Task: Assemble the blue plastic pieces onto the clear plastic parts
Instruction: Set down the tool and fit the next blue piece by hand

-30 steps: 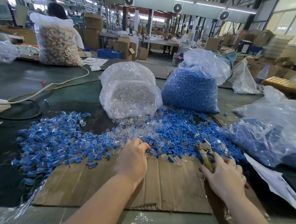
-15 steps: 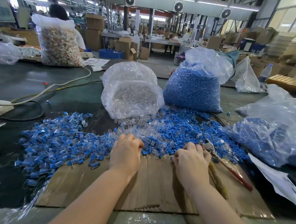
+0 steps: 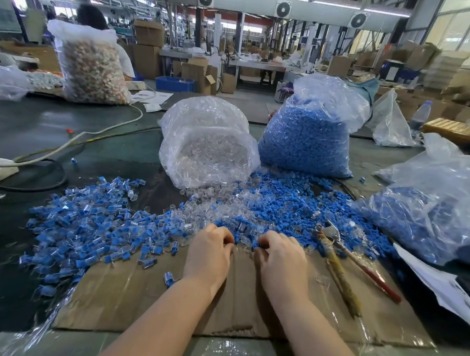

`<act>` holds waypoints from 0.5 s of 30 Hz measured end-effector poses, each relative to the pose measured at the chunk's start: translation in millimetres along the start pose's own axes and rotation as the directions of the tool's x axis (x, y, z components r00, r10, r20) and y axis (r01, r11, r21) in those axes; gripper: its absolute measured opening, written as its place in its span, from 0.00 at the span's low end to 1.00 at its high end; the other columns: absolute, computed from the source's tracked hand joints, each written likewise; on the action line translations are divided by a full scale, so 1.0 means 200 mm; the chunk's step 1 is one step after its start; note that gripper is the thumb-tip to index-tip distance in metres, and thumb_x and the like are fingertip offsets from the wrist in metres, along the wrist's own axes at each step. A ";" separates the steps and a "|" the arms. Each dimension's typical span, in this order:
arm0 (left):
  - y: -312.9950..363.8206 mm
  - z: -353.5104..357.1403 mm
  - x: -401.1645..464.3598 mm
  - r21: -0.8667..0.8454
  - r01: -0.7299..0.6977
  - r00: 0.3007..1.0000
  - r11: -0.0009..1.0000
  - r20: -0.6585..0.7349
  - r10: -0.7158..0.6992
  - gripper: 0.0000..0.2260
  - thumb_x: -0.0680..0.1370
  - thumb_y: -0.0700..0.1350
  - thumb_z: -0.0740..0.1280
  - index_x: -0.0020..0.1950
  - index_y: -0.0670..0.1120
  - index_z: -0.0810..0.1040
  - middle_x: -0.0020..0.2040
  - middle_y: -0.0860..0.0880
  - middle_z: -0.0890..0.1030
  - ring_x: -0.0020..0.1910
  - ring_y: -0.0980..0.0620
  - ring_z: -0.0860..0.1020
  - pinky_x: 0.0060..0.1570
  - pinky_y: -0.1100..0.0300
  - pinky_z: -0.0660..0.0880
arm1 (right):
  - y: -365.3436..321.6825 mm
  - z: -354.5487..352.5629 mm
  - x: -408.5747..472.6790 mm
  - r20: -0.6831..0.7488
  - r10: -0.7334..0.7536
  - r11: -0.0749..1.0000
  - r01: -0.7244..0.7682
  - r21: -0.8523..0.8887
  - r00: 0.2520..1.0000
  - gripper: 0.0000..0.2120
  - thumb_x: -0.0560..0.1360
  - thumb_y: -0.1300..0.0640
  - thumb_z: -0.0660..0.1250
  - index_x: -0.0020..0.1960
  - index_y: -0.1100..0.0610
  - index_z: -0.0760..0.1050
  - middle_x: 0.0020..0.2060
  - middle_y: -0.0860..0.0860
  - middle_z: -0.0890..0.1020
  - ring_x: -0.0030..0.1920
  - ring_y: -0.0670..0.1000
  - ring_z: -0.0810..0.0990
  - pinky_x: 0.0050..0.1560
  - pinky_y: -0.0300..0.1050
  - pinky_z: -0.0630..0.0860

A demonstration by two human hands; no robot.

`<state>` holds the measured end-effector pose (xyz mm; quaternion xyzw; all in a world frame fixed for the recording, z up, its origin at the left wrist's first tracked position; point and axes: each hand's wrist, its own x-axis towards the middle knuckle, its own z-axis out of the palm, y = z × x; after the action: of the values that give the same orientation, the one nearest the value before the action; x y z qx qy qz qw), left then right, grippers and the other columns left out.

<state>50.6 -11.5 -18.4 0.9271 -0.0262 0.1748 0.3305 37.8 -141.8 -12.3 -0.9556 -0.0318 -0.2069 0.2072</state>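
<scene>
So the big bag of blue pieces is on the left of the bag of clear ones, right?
Not quite. In the head view the bag of blue pieces stands to the right of the bag of clear parts, not the left.

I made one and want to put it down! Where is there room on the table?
The cardboard sheet is mostly bare in front of the left hand, below the pile of assembled pieces. A narrower bare strip lies between the right hand and the pliers. Beyond the hands, loose blue pieces and clear parts crowd everything.
</scene>
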 end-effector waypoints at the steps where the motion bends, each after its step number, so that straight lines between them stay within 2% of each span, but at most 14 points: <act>1: 0.00 0.00 0.00 -0.019 -0.004 1.000 1.000 -0.007 0.004 0.04 0.76 0.43 0.66 0.48 0.48 0.80 0.46 0.53 0.75 0.47 0.54 0.74 0.48 0.64 0.69 | 0.01 0.01 -0.01 -0.010 0.009 1.000 -0.009 0.013 1.000 0.05 0.77 0.55 0.63 0.52 0.51 0.75 0.46 0.47 0.80 0.48 0.50 0.73 0.50 0.43 0.64; 4: 0.03 0.01 0.01 -0.060 -0.076 0.996 0.995 0.031 0.078 0.09 0.76 0.41 0.66 0.56 0.49 0.80 0.47 0.53 0.74 0.49 0.55 0.72 0.53 0.64 0.69 | 0.02 0.03 -0.02 -0.055 0.035 0.998 -0.032 0.051 0.998 0.14 0.75 0.61 0.64 0.60 0.52 0.76 0.49 0.50 0.80 0.51 0.53 0.74 0.54 0.45 0.66; 6: 0.05 0.02 0.01 -0.058 -0.129 0.987 0.990 0.089 0.134 0.13 0.77 0.43 0.65 0.61 0.50 0.77 0.47 0.54 0.70 0.48 0.56 0.69 0.52 0.68 0.65 | 0.03 0.03 -0.03 -0.085 0.058 0.995 -0.051 0.088 0.995 0.15 0.74 0.63 0.65 0.59 0.52 0.78 0.48 0.51 0.80 0.51 0.54 0.75 0.54 0.47 0.65; 8: 0.06 0.05 0.01 -0.041 -0.136 0.981 0.990 0.135 0.141 0.13 0.76 0.45 0.67 0.62 0.49 0.77 0.47 0.54 0.68 0.48 0.56 0.68 0.50 0.69 0.63 | 0.03 0.02 -0.03 -0.088 0.072 0.993 -0.062 0.105 0.994 0.14 0.74 0.63 0.65 0.58 0.52 0.78 0.48 0.50 0.80 0.51 0.53 0.75 0.53 0.46 0.64; 12: 0.07 0.06 0.00 -0.054 -0.066 0.989 0.996 0.131 0.073 0.06 0.74 0.43 0.69 0.50 0.47 0.78 0.46 0.51 0.72 0.47 0.52 0.74 0.50 0.63 0.70 | 0.03 0.01 -0.05 -0.088 0.066 0.988 -0.053 0.143 0.994 0.11 0.73 0.64 0.65 0.53 0.54 0.78 0.43 0.50 0.82 0.47 0.53 0.76 0.49 0.45 0.63; 15: 0.07 0.04 -0.02 -0.132 -0.005 0.997 0.991 0.075 0.016 0.04 0.73 0.42 0.70 0.43 0.49 0.76 0.43 0.52 0.76 0.41 0.56 0.74 0.42 0.67 0.68 | 0.03 0.01 -0.06 -0.087 0.056 0.981 -0.038 0.192 0.995 0.07 0.73 0.64 0.66 0.49 0.56 0.78 0.40 0.51 0.82 0.45 0.55 0.77 0.47 0.47 0.66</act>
<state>47.9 -28.9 -17.0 0.9092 -0.0551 0.1389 0.3886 29.1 -145.9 -21.1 -0.9214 -0.0192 -0.2418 0.3036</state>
